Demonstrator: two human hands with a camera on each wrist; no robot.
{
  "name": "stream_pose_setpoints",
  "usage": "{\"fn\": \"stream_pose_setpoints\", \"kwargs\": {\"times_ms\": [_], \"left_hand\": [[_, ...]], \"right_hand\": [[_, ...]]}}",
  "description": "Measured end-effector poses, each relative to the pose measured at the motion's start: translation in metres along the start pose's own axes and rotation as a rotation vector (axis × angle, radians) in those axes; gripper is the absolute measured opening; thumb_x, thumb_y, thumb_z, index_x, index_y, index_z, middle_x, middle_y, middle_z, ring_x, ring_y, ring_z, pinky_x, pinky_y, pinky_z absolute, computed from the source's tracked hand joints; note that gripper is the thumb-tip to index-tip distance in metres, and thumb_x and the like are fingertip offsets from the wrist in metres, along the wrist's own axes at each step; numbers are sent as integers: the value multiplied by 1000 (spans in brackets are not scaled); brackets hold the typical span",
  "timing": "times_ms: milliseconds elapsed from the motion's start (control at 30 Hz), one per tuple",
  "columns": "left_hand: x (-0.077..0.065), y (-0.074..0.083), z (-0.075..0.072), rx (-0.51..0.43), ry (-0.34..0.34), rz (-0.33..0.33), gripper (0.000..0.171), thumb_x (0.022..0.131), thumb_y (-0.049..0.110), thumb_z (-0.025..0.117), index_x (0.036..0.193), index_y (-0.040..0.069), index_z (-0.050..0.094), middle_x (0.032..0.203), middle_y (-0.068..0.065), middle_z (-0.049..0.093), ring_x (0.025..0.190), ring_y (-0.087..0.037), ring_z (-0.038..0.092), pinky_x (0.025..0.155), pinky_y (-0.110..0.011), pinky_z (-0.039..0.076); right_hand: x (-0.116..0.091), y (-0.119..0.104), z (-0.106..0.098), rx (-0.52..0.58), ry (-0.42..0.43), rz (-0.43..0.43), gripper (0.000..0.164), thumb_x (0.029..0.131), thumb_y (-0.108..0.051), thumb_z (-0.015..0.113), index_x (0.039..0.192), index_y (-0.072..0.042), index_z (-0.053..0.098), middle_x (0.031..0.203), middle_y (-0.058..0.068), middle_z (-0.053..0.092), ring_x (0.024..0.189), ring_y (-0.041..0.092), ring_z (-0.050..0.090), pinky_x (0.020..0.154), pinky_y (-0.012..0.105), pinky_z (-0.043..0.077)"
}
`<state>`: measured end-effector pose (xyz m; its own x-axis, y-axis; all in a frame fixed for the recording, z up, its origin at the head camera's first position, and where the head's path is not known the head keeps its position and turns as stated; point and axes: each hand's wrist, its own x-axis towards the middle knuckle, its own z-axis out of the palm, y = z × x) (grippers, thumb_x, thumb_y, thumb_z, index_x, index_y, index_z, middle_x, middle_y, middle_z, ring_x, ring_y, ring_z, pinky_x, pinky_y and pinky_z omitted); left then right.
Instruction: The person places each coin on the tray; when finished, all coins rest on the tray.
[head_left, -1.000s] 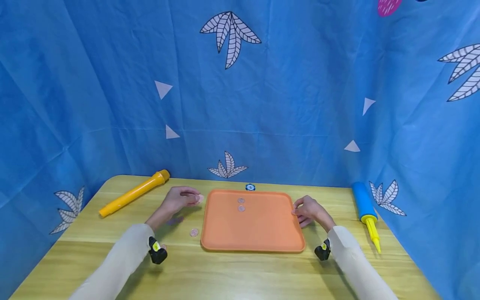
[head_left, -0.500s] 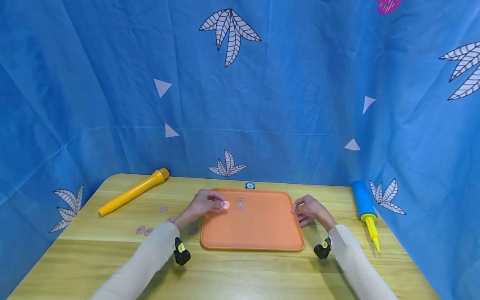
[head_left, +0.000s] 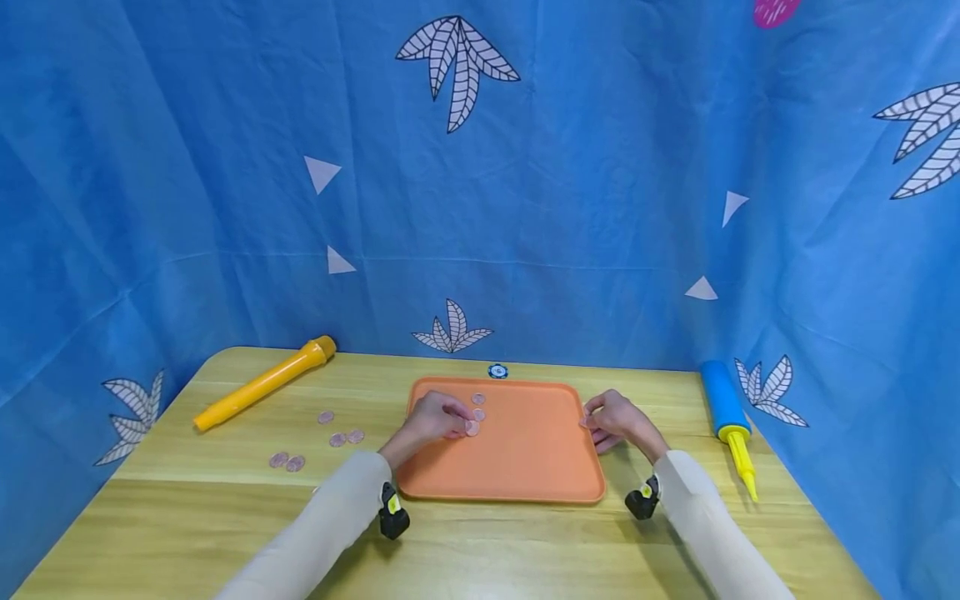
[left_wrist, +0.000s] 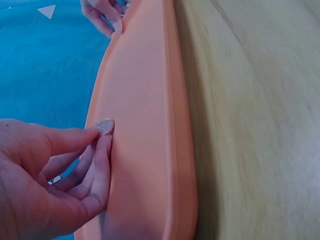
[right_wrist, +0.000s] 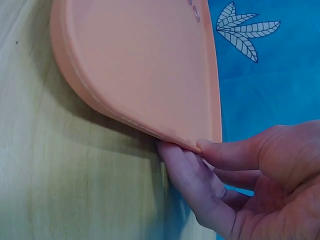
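Note:
My left hand [head_left: 435, 418] pinches a coin [left_wrist: 105, 126] between thumb and index finger, over the left half of an orange tray [head_left: 525, 458]. Two more coins [head_left: 478, 398] lie in the tray in a short column, just beyond the held one. Whether the held coin touches the tray floor, I cannot tell. At the tray's right edge my right hand [head_left: 618, 421] grips the rim, with the thumb on top and fingers underneath, as the right wrist view shows. Several loose coins [head_left: 337, 439] lie on the table left of the tray.
A yellow microphone-shaped tube [head_left: 262, 383] lies at the back left of the wooden table [head_left: 495, 550]. The blue and yellow hand pump [head_left: 725, 408] is at the right edge. A small blue-and-white disc [head_left: 497, 372] sits behind the tray; a blue curtain [head_left: 600, 167] hangs beyond.
My left hand has carried the coin rightward from beside the tray to a spot over it, near the two coins. The right hand keeps its grip on the rim.

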<state>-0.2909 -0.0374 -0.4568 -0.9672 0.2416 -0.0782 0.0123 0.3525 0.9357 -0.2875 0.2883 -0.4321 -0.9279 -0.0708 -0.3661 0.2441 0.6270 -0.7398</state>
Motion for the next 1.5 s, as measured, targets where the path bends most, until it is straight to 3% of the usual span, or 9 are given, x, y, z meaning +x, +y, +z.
{"fn": "stream_pose_setpoints", "kwargs": {"times_ms": [300, 500, 667, 867, 1067, 1300, 1500], "left_hand": [[0, 2, 8, 150, 48, -13, 5, 84, 4, 84, 89, 2, 82, 80, -5, 77, 68, -11, 62, 61, -21, 51], [-2, 4, 10, 247, 72, 1, 13, 80, 15, 91, 83, 6, 81, 84, -1, 76, 79, -14, 63, 70, -28, 51], [-4, 3, 12, 313, 97, 13, 17, 78, 17, 92, 78, 9, 77, 80, 1, 72, 76, -15, 62, 70, -31, 49], [-6, 3, 14, 339, 116, -6, 23, 80, 16, 92, 77, 11, 70, 75, 1, 67, 71, -15, 58, 65, -29, 42], [-5, 5, 12, 302, 101, 9, 20, 81, 15, 91, 79, 10, 72, 75, 0, 67, 69, -14, 59, 62, -27, 43], [-2, 4, -10, 106, 11, 84, 8, 89, 4, 79, 94, 2, 73, 81, -9, 70, 65, -22, 67, 56, -28, 54], [-7, -4, -57, 79, 86, 174, 14, 96, 10, 76, 106, 2, 73, 100, -12, 72, 83, -26, 70, 72, -37, 61]], "right_hand": [[1, 1, -2, 6, -10, 19, 13, 101, 1, 63, 111, 9, 63, 73, 11, 69, 62, 16, 70, 67, 42, 65], [2, 1, -2, 20, -15, 18, 12, 100, 2, 63, 110, 9, 63, 71, 11, 70, 61, 16, 70, 65, 41, 65], [3, -1, 0, 6, -18, 29, 13, 101, 1, 63, 111, 8, 63, 72, 11, 70, 61, 16, 70, 66, 41, 65], [3, -2, 1, -3, -18, 36, 11, 100, 1, 64, 109, 7, 64, 71, 11, 70, 60, 16, 70, 65, 41, 65], [3, -2, -1, -22, -4, 26, 11, 100, 1, 65, 109, 8, 65, 71, 11, 69, 60, 16, 69, 64, 41, 65], [3, -2, -3, 10, -20, 20, 12, 100, 1, 64, 109, 9, 63, 71, 11, 71, 60, 16, 70, 66, 42, 65], [3, -3, -1, 0, -27, 11, 10, 101, 0, 63, 108, 8, 63, 72, 12, 70, 61, 16, 71, 65, 40, 65]]}}
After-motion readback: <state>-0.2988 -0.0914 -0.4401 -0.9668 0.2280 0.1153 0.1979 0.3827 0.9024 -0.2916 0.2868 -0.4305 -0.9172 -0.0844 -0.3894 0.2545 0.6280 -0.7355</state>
